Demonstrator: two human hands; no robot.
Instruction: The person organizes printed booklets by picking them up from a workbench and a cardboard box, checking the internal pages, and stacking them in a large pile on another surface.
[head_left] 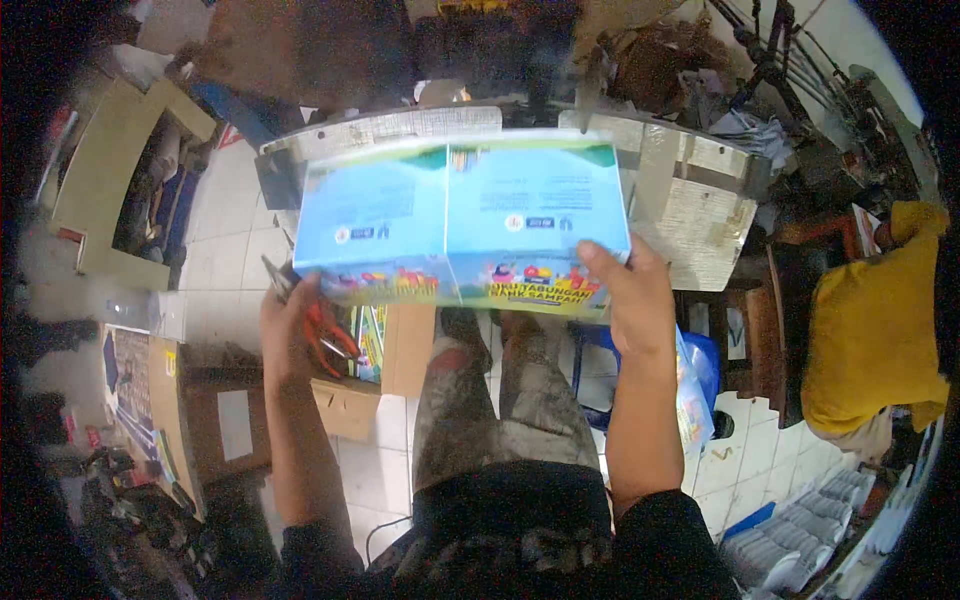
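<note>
A wide sheaf of light blue printed booklet covers (375,205) is held up level in front of me, above my lap. A pale line divides its top into two like panels, and colourful print shows along the near side. Around its near right corner my right hand (638,300) is closed, thumb on top. My left hand (288,325) is closed at the near left corner, also gripping a red-handled hand tool (325,335) that looks like pliers or scissors. The tool's dark metal end pokes out beyond the hand. How many covers are stacked cannot be made out.
Beyond the sheaf is a worn pale worktop (690,200). An open cardboard box (405,350) with printed booklets stands below my left hand. Blue plastic stool (705,365) lies right, partly behind my forearm. A yellow cloth (870,320) hangs far right; stacked white bundles (790,545) sit lower right.
</note>
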